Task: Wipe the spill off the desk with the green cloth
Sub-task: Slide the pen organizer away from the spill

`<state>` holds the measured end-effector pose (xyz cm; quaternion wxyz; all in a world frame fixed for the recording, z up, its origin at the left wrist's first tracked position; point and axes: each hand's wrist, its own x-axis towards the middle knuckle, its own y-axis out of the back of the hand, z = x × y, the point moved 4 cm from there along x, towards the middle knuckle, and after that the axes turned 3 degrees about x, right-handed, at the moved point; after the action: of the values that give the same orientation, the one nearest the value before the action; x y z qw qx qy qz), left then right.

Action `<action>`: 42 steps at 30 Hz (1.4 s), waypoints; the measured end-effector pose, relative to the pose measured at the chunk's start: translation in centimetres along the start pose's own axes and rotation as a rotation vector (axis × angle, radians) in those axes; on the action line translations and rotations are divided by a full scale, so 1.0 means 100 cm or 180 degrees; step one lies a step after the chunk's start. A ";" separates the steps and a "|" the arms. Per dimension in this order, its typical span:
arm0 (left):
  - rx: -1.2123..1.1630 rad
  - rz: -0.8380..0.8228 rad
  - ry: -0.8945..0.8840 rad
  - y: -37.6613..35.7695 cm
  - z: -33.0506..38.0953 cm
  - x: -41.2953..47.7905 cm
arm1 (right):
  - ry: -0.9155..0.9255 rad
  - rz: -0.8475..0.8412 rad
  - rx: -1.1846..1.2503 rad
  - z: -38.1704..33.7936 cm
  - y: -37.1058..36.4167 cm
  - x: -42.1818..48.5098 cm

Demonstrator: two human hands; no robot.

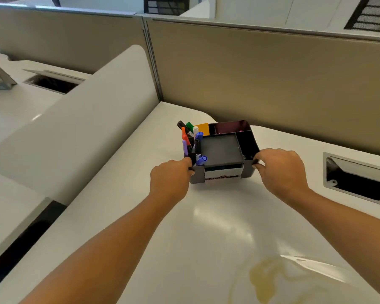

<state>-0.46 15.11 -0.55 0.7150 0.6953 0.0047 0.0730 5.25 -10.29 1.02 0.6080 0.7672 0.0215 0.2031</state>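
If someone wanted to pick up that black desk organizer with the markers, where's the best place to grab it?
By its two short end walls, one hand from each side, as the left hand and right hand do now. The desk organizer is wide and boxy, and markers stand in its left end, so probably keep it level.

Just one head cam here, wide-angle, looking forward and down over the table (206, 227) from pretty close, both arms reaching into frame, partition (272, 80) right behind.

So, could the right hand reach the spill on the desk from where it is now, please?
Probably yes: the spill lies on bare desk near the right hand, unobstructed, but that hand grips the organizer.
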 end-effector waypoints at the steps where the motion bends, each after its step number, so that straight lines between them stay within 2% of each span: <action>1: 0.0057 0.0031 0.0041 0.002 -0.013 -0.005 | 0.0028 -0.0015 0.0032 -0.013 -0.005 0.004; 5: 0.0259 0.0064 0.0194 0.008 -0.055 -0.021 | 0.0134 -0.0071 0.0179 -0.060 -0.023 0.019; 11: 0.0246 -0.0145 0.0433 -0.003 -0.092 -0.033 | 0.0464 -0.0306 -0.0074 -0.101 -0.046 0.034; 25: -0.0008 -0.0211 0.0652 -0.027 -0.100 -0.045 | 0.0516 -0.0426 -0.0131 -0.110 -0.071 0.037; 28: -0.0094 -0.0135 0.0599 -0.026 -0.099 -0.047 | 0.0378 -0.0471 -0.0042 -0.110 -0.069 0.039; 35: -0.0770 0.0370 0.0811 -0.016 -0.092 -0.101 | -0.0311 -0.0599 0.0959 -0.107 -0.043 -0.001; 38: -0.1101 -0.0080 0.0783 -0.039 -0.071 -0.147 | -0.0707 -0.0605 0.1221 -0.082 -0.029 -0.064; 42: -0.1245 -0.0586 0.0194 -0.063 -0.033 -0.203 | -0.1472 -0.0752 0.1479 -0.037 -0.006 -0.174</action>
<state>-20.25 15.96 -8.85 0.8395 0.5374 0.0756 0.0278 -11.82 -11.54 -3.86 0.4252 0.9030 0.0175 -0.0583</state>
